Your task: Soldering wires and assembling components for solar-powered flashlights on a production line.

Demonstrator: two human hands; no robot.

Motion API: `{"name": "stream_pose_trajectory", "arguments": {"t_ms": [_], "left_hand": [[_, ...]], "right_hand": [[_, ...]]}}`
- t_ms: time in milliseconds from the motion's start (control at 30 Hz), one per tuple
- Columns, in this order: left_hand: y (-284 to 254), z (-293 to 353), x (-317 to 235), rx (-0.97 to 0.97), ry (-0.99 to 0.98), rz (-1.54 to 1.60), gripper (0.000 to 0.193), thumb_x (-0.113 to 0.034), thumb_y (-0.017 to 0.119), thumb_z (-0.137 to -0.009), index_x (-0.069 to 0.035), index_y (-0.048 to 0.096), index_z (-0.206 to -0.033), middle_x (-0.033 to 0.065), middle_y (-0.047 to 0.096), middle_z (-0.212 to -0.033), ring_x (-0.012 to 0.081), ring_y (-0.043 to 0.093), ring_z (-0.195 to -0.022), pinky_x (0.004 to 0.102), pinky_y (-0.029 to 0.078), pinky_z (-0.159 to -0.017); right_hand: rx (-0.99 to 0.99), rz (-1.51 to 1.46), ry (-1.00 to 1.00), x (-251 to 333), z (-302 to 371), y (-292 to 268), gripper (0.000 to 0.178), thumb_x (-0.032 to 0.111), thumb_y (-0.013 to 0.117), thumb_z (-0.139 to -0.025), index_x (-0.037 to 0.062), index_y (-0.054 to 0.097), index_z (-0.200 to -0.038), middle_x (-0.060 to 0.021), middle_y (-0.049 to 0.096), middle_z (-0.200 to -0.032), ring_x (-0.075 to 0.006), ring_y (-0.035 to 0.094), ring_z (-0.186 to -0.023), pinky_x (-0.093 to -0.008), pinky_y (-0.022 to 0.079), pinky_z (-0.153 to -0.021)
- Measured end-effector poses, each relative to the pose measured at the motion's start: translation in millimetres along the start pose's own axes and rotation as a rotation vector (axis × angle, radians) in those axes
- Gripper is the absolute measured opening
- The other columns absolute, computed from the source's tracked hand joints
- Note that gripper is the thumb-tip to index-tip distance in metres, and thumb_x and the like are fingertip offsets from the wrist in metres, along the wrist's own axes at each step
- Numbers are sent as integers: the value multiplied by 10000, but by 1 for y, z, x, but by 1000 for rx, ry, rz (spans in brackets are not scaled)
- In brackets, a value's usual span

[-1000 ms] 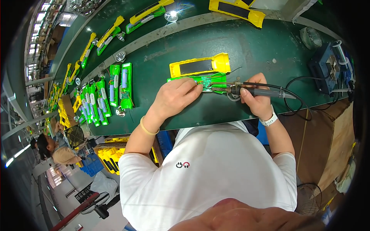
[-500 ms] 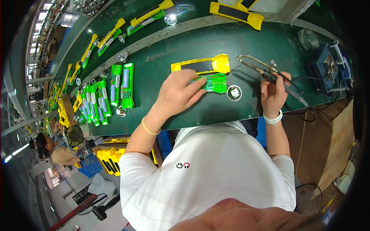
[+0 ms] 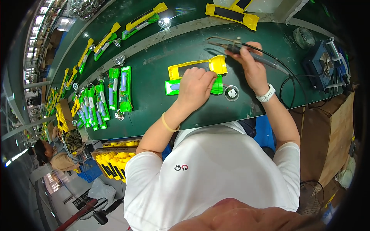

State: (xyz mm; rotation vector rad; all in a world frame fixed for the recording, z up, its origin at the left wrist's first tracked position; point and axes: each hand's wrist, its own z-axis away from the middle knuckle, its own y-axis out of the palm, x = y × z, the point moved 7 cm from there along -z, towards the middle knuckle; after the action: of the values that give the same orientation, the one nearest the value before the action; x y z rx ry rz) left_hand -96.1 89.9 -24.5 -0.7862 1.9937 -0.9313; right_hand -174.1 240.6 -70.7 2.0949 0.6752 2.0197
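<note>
My right hand point(image 3: 253, 71), wearing a white wristwatch, grips a soldering iron point(image 3: 232, 48) with a thin metal tube along it, tip toward the left above the bench. Bent over a green half-shell point(image 3: 169, 89), my left hand point(image 3: 195, 86) has its fingers drawn together near the shell's right end; what they pinch is too small to make out. A pale blue battery cell point(image 3: 175, 87) shows in the shell, while my hand hides most of the middle. Just beyond lies a yellow half-shell point(image 3: 219, 64) with a black panel. A round reflector point(image 3: 231, 93) with a white square sits right of the green shell.
Several green shells with cells point(image 3: 124, 88) lie in a row at left. Yellow-and-green sets point(image 3: 144, 19) line the far strip. At right stand a blue soldering station point(image 3: 318, 63) and a solder spool point(image 3: 333, 49). A cable point(image 3: 295, 82) loops nearby. Another person point(image 3: 58, 158) sits far left.
My right hand has brought the soldering iron left and farther from me. My left hand has shifted right along the green shell, its fingers now bunched, uncovering the battery cell.
</note>
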Motion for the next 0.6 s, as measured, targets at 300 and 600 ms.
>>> {"name": "stream_pose_trajectory", "arguments": {"t_ms": [300,600], "left_hand": [[-17,14,39,74,-307,123,77,-73,640,-747,-68,629,-823,87,594,-787,262,568,-765,371,459,-657],[-18,4,39,185,-245,46,69,-103,633,-775,-46,632,-814,97,606,-772,277,586,-748,363,472,-659]], "right_hand": [[16,84,73,7,31,-11,197,152,572,-880,78,407,-958,-52,550,-705,-58,436,-487,-195,329,-432],[152,269,14,-1,32,-2,227,145,605,-841,62,398,-887,-32,500,-674,-56,428,-488,-195,358,-443]]}}
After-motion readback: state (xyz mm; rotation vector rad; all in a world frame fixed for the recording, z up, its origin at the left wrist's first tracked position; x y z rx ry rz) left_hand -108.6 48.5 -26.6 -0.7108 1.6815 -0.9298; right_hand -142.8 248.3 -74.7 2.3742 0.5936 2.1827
